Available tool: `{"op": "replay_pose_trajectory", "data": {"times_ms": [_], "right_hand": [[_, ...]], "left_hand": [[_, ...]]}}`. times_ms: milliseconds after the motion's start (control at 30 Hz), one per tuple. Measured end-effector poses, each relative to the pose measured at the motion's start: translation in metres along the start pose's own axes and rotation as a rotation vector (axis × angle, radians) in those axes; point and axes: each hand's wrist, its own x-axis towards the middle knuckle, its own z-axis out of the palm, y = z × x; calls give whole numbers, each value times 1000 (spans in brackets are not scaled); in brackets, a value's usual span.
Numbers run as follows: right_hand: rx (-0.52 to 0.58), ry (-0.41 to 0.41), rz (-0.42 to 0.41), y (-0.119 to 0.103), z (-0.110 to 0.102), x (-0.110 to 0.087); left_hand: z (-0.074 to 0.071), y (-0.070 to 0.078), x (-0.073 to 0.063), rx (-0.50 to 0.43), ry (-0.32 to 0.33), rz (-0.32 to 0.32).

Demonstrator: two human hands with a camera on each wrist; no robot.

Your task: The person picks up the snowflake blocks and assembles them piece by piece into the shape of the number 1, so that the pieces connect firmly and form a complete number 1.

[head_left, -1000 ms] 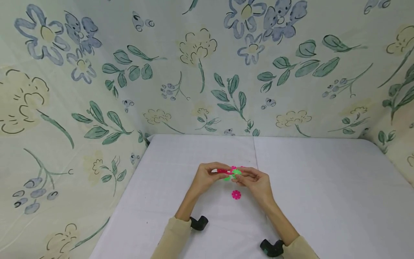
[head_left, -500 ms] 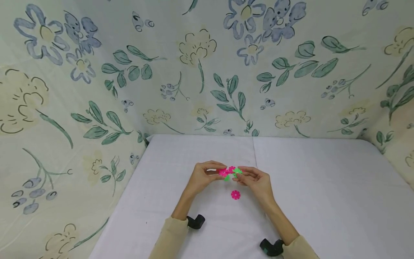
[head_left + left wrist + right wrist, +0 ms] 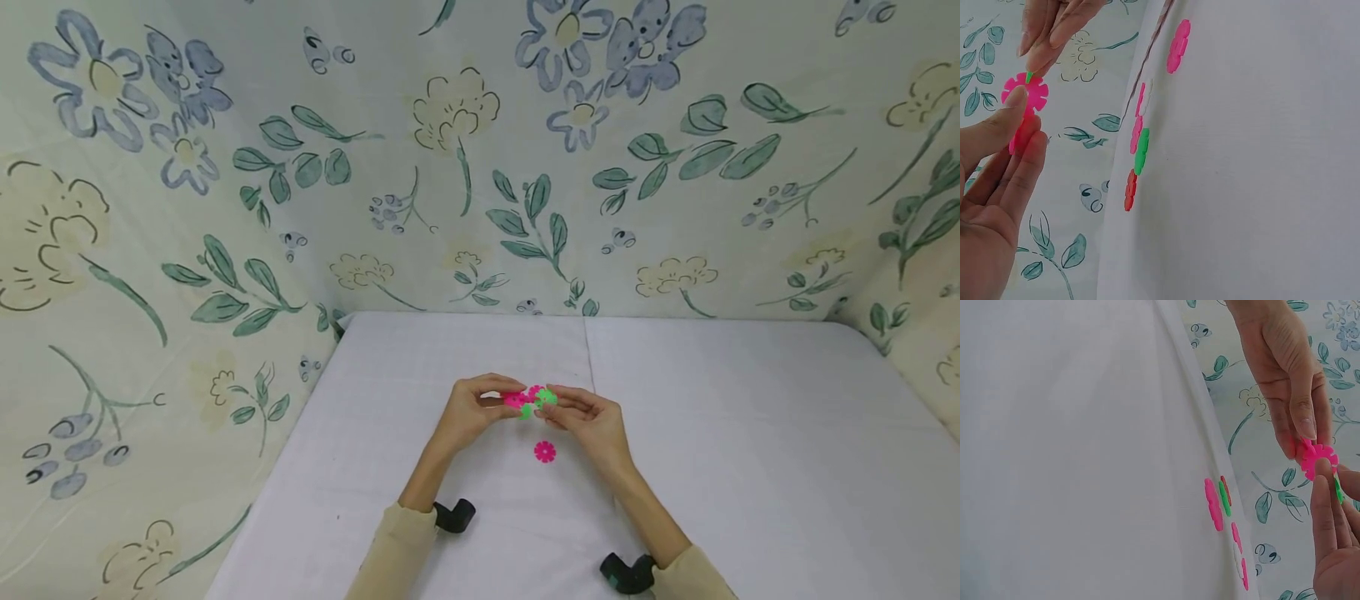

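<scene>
Thumb and fingers of my left hand (image 3: pixel 468 408) pinch pink notched flower-shaped plastic discs (image 3: pixel 1036 94). One disc faces the left wrist camera, and a second pink piece (image 3: pixel 1015 140) shows lower down between the fingers. My right hand (image 3: pixel 597 422) pinches a green notched disc (image 3: pixel 547 397), seen nearly edge-on in the right wrist view. The green disc's edge meets the rim of the pink disc, and the fingertips of both hands partly cover the pieces. Both hands are raised over the white table, close together.
A loose pink disc (image 3: pixel 545 452) lies on the white cloth (image 3: pixel 735 450) nearer to me. Behind the hands lie several more discs, among them a green one (image 3: pixel 1142 152) and a red one (image 3: pixel 1130 190). A floral curtain (image 3: pixel 420 183) hangs beyond the table.
My left hand has shifted slightly left and turned the pink discs from edge-on to more face-on in the head view. The right hand stays almost in place with the green disc.
</scene>
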Motion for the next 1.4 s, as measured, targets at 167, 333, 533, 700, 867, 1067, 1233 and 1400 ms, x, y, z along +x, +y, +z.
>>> {"op": "replay_pose_trajectory", "data": {"times_ms": [167,333,533,700,867,1067,1233,1400], "right_hand": [[-30,-30,32,0,-2,0],[-45,-47,26,1,-4,0],[-57,-47,32,0,-3,-1],[-80,-39,45,1,-2,-1],[-85,-44,38,1,0,-2],[-68,-54,49,0,2,-1],[-51,-50,66,0,3,-2],[-43,-39,73,0,2,-2]], "left_hand": [[1,1,0,27,-7,-20],[3,2,0,108,-18,-6],[10,3,-1,155,-35,34],[14,4,-1,156,-39,74],[15,3,-1,134,-33,93],[15,3,-2,148,-22,98],[15,3,-2,151,-34,108],[16,2,-1,153,-34,112]]}}
